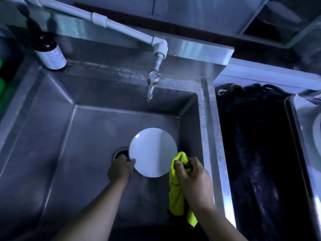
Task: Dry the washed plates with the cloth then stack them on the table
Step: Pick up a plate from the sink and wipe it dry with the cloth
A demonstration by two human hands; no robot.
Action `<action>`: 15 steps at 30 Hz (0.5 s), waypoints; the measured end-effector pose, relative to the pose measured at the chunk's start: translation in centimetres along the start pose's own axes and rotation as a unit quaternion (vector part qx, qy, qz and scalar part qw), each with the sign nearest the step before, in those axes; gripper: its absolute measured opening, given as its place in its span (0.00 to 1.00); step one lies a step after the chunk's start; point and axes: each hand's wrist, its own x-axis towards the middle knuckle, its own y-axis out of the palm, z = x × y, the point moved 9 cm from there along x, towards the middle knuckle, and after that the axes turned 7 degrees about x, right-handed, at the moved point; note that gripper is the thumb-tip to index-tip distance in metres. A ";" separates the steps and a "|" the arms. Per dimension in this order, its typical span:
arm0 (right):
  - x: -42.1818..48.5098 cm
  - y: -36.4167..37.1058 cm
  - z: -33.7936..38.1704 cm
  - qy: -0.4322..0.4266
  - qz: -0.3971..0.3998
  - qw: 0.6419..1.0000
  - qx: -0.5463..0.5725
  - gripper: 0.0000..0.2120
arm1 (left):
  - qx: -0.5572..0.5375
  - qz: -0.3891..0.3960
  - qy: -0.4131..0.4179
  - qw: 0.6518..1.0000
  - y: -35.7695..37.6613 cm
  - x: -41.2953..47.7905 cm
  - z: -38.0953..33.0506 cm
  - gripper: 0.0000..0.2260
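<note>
- In the lower middle of the frame, over the steel sink (52, 136), the left hand (119, 168) holds a round white plate (152, 152) by its lower-left rim; the grip is pressed together on that edge, thumb on top, the fingers hidden beneath.
- The right hand (194, 181) sits just right of the plate, its grip pinching a bunched yellow-green cloth (177, 188); the cloth's top fold touches or nearly touches the plate's lower-right rim, and the rest hangs down past the wrist.
- The step in hand appears to be the start of drying this plate. To do it well, the cloth probably needs opening out flatter, so that a broad pad rather than a tight wad meets the surface.
- The left hand should likely keep a firm hold on the rim and turn the plate as the cloth sweeps, since a glazed wet plate is apt to slip.
- Both faces and the rim call for wiping; whether drops remain on the plate cannot be told here.
- The plate looks smooth and glossy, with a bright glint at its upper left; the cloth looks soft, napped and absorbent.
- The sink is dull brushed metal with sloped walls and a round drain (119, 152) partly behind the plate; a chrome tap (152, 84) hangs above, in the upper middle.
- No worktop with stacked plates is in view, so stacking seems not yet begun.
</note>
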 end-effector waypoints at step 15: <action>0.6 -0.3 -1.0 0.035 -0.015 0.999 -0.008 0.17 | -0.110 0.005 -0.037 0.993 1.4 0.6 0.4 0.13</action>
